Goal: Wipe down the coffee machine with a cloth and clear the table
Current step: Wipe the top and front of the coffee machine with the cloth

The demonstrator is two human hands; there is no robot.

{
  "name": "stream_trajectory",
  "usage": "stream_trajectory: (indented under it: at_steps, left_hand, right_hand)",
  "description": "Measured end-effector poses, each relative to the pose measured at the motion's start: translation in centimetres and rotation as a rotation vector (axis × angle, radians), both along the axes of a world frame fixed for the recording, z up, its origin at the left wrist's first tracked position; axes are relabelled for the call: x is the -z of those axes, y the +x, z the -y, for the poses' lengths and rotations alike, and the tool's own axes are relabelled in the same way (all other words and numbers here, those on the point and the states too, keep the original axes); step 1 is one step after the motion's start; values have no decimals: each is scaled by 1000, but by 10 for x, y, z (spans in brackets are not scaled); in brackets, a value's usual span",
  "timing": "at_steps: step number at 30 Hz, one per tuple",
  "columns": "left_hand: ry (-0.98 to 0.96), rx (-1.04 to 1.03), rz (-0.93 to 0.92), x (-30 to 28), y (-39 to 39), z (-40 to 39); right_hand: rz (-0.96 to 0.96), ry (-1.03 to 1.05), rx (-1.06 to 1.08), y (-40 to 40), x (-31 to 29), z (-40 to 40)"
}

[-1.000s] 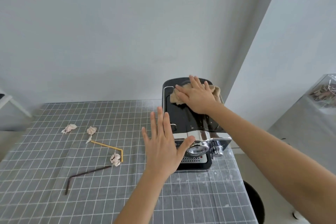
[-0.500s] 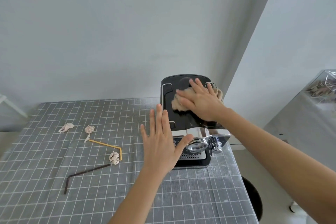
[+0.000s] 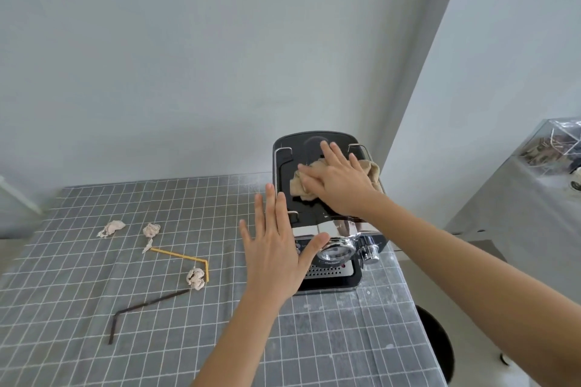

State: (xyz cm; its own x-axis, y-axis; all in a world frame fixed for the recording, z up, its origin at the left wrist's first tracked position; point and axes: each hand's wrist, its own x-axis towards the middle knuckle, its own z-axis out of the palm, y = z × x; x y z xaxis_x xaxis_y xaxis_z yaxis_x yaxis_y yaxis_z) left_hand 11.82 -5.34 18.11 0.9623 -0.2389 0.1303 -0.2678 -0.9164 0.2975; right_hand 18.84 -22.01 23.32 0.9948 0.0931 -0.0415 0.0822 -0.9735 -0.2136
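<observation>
1. Head view: the coffee machine [image 3: 327, 217] is seen at the far right end of the bench [image 3: 94, 324], its back toward the wall and its chrome front turned toward the person, so its long axis runs away from the viewer.
2. The tan cloth [image 3: 300, 187] is spread on the black top plate, in the rear half, with a fold spilling over the machine's right edge.
3. The cloth is pressed flat by the right hand [image 3: 338, 185], fingers straight and splayed, pointing left and back across the plate; nothing is pinched.
4. The left hand [image 3: 273, 248] is laid against the machine's left front corner, fingers straight and together, thumb reaching over the front panel near the chrome group head [image 3: 336, 248]; it is judged to be bracing the body against the wiping push.
5. The unwiped front strip of the top and the chrome face lie nearer the person than the cloth, so the coming stroke is judged to be a pull toward the body, made by the right hand.
6. Left of the machine, well apart from both hands, three crumpled paper scraps [image 3: 195, 279], a yellow bent straw [image 3: 179, 256] and a dark bent straw [image 3: 147, 303] are left on the bench; the left hand is the nearer one for these.
</observation>
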Motion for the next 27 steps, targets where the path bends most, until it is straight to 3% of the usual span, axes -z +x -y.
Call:
stream_trajectory:
  at_steps: [5, 13, 21, 27]
  left_hand:
    - [1, -5, -6, 0, 4, 1]
    - [-16, -5, 12, 1, 2, 2]
    - [-18, -9, -31, 1, 8, 6]
    - [-15, -6, -8, 2, 3, 3]
  right_hand:
    - [13, -17, 141, 48, 3, -17]
    - [58, -36, 21, -21, 10, -13]
    - [21, -10, 114, 57, 5, -10]
    - [55, 37, -6, -14, 12, -8]
